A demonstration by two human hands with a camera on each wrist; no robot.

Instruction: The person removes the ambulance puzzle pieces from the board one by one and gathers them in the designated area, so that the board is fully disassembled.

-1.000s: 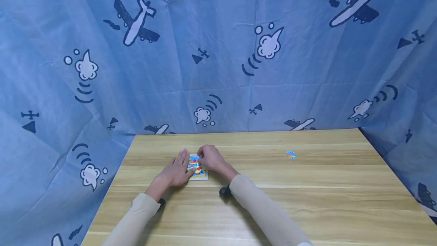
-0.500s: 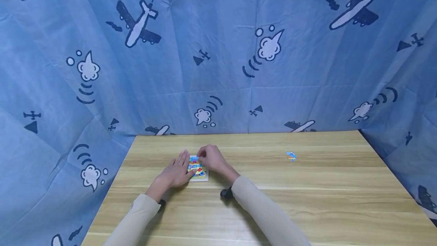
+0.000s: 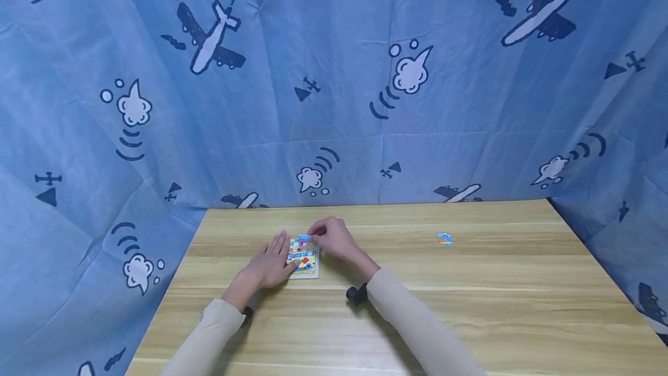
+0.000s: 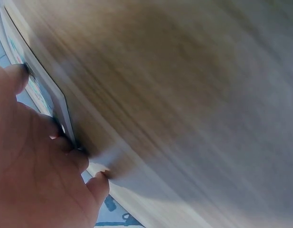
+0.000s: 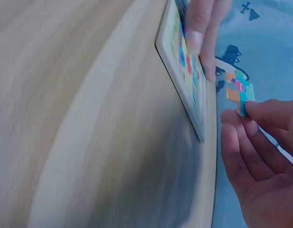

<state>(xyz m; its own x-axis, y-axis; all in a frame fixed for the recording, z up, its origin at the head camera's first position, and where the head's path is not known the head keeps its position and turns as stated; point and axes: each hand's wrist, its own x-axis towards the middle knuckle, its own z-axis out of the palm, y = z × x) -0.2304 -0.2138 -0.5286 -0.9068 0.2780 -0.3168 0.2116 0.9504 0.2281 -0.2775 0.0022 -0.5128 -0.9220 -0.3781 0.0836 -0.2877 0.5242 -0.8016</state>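
Note:
A small puzzle board with a pale frame and colourful picture point(image 3: 305, 266) lies on the table. My left hand point(image 3: 268, 263) rests on its left edge with straight fingers, the thumb over the picture; the left wrist view shows this hand point(image 4: 37, 161) against the board's frame point(image 4: 58, 95). My right hand point(image 3: 337, 240) is at the board's upper right corner. In the right wrist view, the thumb and a finger of my right hand point(image 5: 262, 152) pinch a blue and orange puzzle piece point(image 5: 240, 90), raised off the board point(image 5: 179, 80).
Another blue and orange puzzle piece point(image 3: 445, 239) lies on the wooden table point(image 3: 396, 318), well to the right of the board. A blue curtain point(image 3: 344, 103) printed with planes hangs behind the table's far edge.
My right hand has moved slightly right and up from the board, with the pinched piece now lifted and the picture beneath more exposed. My left hand has stayed in place.

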